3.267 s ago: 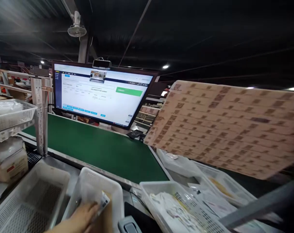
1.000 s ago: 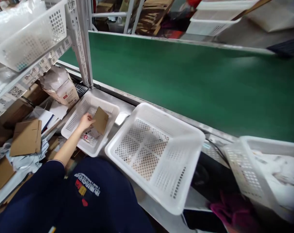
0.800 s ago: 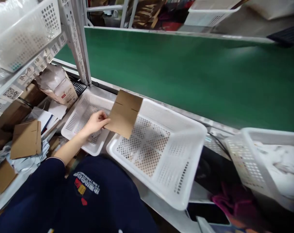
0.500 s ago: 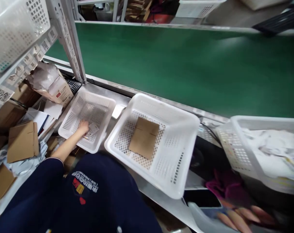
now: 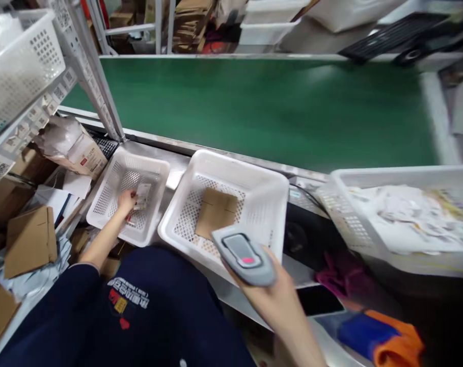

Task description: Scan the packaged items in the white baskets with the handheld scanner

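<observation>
right hand (image 5: 279, 300) grips a grey scanner (image 5: 243, 256) with red button.

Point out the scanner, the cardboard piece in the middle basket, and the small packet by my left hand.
scanner (image 5: 243, 256), head view, on its grey top face.
cardboard (image 5: 215, 211), head view, its middle.
packet (image 5: 142, 194), head view, its middle.
</observation>
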The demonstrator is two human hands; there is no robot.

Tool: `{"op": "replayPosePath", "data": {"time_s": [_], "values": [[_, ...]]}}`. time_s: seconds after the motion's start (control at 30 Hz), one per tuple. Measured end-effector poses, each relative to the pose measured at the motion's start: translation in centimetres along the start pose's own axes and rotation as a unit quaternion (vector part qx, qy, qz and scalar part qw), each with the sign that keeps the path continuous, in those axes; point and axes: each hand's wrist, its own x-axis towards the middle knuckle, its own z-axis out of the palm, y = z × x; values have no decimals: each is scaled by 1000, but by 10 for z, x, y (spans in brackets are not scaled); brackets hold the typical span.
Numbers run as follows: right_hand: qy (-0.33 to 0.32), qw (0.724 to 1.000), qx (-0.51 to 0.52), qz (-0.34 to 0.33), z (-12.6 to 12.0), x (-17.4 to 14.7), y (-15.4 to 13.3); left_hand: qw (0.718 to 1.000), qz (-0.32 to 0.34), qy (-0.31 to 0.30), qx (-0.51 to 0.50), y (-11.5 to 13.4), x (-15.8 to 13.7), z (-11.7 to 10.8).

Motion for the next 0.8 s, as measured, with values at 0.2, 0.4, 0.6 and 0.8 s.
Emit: {"op": "replayPosePath", "data": {"time_s": [0.2,0.4,0.6,0.8], "values": [[-194,943,-270,-30,25,21,-40,933,209,77,-282,91,-26,-36],[-186,939,-290,-4,10,18,-28,931,236,-4,-277,126,-53,-13],[-76,982,-168,32,-37,-19,43,977,186,-105,-7,34,-34,-1],[3,991,-129,33,-57,-32,56,984,83,-155,-22,-45,-40,15]]}}
